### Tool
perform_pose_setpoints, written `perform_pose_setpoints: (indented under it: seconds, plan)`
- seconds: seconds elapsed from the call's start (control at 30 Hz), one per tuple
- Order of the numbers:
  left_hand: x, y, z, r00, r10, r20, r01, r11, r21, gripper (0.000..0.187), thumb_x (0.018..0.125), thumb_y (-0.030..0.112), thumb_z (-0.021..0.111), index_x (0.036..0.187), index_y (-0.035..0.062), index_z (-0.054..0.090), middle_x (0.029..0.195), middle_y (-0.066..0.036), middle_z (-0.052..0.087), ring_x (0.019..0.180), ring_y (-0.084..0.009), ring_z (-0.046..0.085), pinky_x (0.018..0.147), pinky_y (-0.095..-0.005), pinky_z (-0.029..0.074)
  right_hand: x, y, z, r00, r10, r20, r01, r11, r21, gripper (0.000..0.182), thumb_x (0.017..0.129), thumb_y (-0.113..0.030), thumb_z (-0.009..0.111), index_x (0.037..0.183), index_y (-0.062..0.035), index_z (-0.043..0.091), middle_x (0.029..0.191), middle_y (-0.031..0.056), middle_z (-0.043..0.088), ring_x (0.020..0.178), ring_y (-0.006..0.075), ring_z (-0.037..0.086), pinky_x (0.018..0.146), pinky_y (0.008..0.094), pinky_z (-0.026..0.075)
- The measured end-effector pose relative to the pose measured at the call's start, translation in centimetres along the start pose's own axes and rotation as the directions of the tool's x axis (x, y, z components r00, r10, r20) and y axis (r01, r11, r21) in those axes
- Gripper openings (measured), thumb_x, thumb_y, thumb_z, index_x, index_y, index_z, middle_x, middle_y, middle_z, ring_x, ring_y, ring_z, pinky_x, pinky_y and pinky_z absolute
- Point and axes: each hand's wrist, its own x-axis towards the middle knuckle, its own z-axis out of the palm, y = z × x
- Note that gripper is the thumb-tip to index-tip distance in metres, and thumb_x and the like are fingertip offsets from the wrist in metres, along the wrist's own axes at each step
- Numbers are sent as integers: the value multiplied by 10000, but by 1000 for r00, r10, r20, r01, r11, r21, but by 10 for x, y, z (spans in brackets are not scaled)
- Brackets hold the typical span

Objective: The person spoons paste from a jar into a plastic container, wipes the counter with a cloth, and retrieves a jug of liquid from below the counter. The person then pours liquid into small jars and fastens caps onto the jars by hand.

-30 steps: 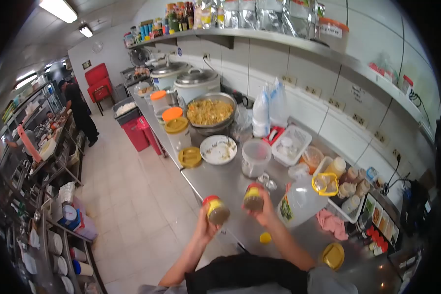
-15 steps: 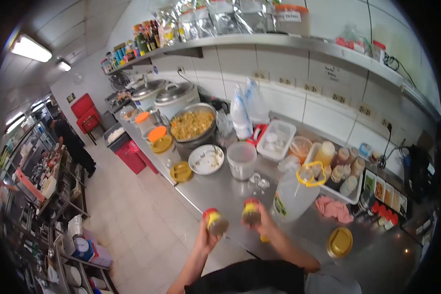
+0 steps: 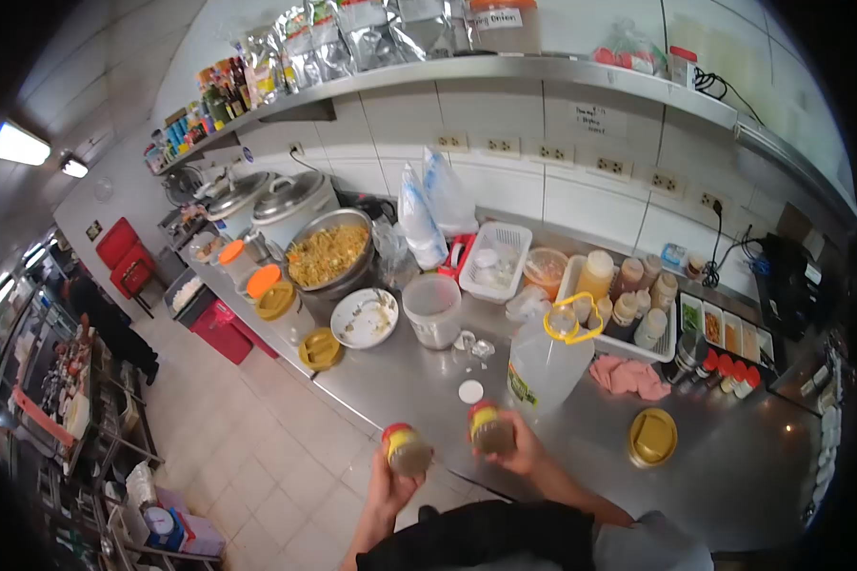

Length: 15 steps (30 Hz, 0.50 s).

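My left hand [image 3: 388,487] is wrapped round a small spice jar [image 3: 407,452] with a red end and a yellow band, its brownish base tilted towards me. A matching spice jar [image 3: 490,430] sits in my right hand [image 3: 524,451], at about the same height and a short gap away. Both are held over the counter's front edge. Just beyond the right jar, a white round disc [image 3: 470,391] lies on the steel counter [image 3: 562,466]. A large clear jug [image 3: 548,366] with a yellow handle stands close to my right hand.
Along the counter are a bowl of noodles [image 3: 328,255], a soiled white bowl [image 3: 364,319], a clear tub [image 3: 432,311], a basket of sauce bottles [image 3: 628,306], a pink cloth [image 3: 630,377] and a gold-lidded container [image 3: 653,437]. Another person [image 3: 114,324] stands at the far left.
The view has swung right, so the counter's things sit further left. Both jars remain in my hands, tilted a little differently. The white disc now shows beyond the right jar.
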Motion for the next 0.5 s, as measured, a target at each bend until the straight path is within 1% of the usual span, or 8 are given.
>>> perform_pose_setpoints:
  seconds: [0.03,0.07,0.17,0.2,0.3,0.33,0.43,0.5]
  plan:
    - [18,-1,-26,999,-10,41,12,999,-47,604,1000,598,404,1311,104,557,1203,-197,656,1009,-239,651,721,-293,531,10,7,-15,996,-27,-80,29,999,35,503,988,-485,399,1227,-92,602,1055,145,690,849,275,694,541,266,494]
    - [36,2,-51,991,-82,104,94,989,-118,615,1001,608,402,1322,106,554,1209,-203,654,1033,-249,649,728,-286,536,20,5,-23,975,73,-208,-36,983,178,485,984,-488,398,1187,-109,622,1022,105,698,811,261,693,503,268,474]
    - [23,18,-23,992,-111,62,108,993,48,621,993,621,421,1317,110,559,1218,-184,655,1032,-260,651,734,-278,540,9,12,16,990,-88,-114,80,994,-68,493,973,-510,412,1160,-107,624,974,86,703,757,256,688,481,266,458]
    - [8,29,3,994,-96,55,90,990,110,599,999,611,427,1311,118,564,1221,-139,662,1062,-258,650,750,-293,546,4,13,40,977,-103,-186,79,989,-129,511,966,-520,409,1153,-93,620,931,94,701,714,257,681,469,268,447]
    - [34,35,-29,1000,-4,10,2,990,139,569,995,586,460,1308,123,565,1223,-95,668,1080,-242,658,759,-305,544,37,21,26,939,-200,-279,191,980,-60,512,970,-502,391,1160,-81,613,915,110,701,707,259,683,460,273,445]
    - [54,38,-68,997,-62,37,61,997,41,555,1003,572,451,1306,123,568,1224,-76,670,1083,-226,667,764,-310,542,51,20,12,933,-177,-312,153,983,-101,522,965,-510,392,1167,-80,609,924,115,701,713,259,686,459,274,445]
    - [5,77,-24,989,-96,116,70,976,206,500,1016,554,436,1310,170,564,1192,20,667,1006,-119,638,785,-269,500,51,40,68,948,-264,-180,221,948,-227,544,951,-536,430,1186,-74,595,946,158,693,693,269,675,430,289,470]
    - [5,84,-39,992,-72,100,53,982,181,519,1006,564,439,1299,154,566,1189,-19,670,994,-139,649,759,-270,491,66,47,78,913,-318,-257,267,940,-213,554,946,-543,435,1167,-63,602,939,156,696,713,258,686,435,281,467]
